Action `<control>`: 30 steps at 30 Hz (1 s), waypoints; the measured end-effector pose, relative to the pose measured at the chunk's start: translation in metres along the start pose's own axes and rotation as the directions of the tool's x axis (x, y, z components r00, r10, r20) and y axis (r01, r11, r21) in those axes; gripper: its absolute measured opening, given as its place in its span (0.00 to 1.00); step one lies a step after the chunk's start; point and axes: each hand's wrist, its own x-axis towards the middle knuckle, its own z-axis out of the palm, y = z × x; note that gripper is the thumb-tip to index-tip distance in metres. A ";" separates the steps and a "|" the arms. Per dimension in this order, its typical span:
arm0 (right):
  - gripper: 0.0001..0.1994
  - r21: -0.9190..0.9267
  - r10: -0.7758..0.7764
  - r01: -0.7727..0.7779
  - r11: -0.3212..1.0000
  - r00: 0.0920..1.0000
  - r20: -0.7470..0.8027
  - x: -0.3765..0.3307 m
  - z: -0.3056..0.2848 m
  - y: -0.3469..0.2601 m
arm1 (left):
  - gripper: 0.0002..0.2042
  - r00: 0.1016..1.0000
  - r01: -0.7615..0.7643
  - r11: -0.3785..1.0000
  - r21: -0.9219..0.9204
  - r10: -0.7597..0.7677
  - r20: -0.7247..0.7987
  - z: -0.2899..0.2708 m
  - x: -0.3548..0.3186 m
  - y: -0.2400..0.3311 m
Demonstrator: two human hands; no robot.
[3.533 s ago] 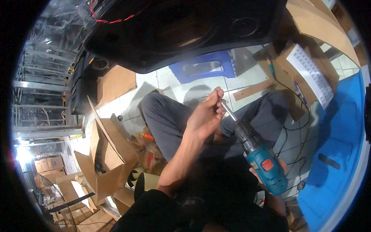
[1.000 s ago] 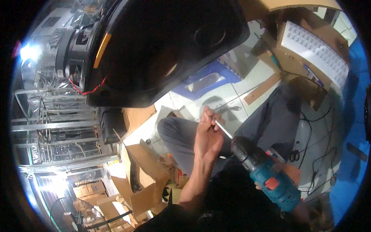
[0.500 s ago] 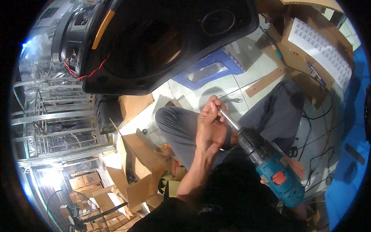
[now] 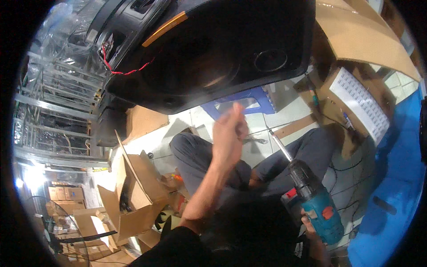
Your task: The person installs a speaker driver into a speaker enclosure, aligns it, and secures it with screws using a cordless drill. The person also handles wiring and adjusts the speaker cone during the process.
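Note:
My right hand [image 4: 311,229] grips a teal and black cordless drill [image 4: 323,213] at the lower right. Its long silver bit [image 4: 281,147] points up and to the left. My left hand [image 4: 229,133] is raised over my lap, apart from the bit and somewhat blurred. Its fingers are curled and pinched together; whatever they hold is too small to make out. Beyond that hand stands a large black speaker cabinet [image 4: 178,95] with a big round opening. A loose speaker driver [image 4: 118,22] rests at its upper left, with a red wire [image 4: 133,72] running from it.
A blue plastic stool [image 4: 267,101] stands under the cabinet. To the right lie a printed label sheet [image 4: 360,100], a soldering iron [image 4: 315,99], a pen [image 4: 347,119] and a wooden strip [image 4: 296,127]. Opened cardboard boxes [image 4: 138,196] and a metal rack [image 4: 58,107] are at left.
My left hand has come away from the drill bit and moved up and slightly left. The drill has dropped slightly lower. The view has shifted, with the cabinet now farther right.

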 end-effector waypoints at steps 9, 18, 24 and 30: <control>0.19 0.598 0.067 -0.436 0.672 0.841 0.537 -0.013 -0.040 -0.026 | 0.21 0.698 -0.666 0.567 0.485 0.703 0.136 0.063 0.074 0.074; 0.41 0.399 -0.149 -0.829 -0.392 0.485 0.862 0.012 -0.046 0.003 | 0.26 0.499 -0.771 0.260 0.581 0.813 0.299 0.067 0.095 0.087; 0.34 0.403 -0.111 -0.806 -0.432 0.492 0.864 0.032 -0.031 0.017 | 0.27 0.524 -0.799 0.313 0.514 0.783 0.337 0.062 0.102 0.087; 0.34 0.368 -0.149 -0.788 -0.494 0.494 0.857 0.036 -0.032 0.021 | 0.22 0.486 -0.841 0.299 0.450 0.783 0.389 0.062 0.105 0.088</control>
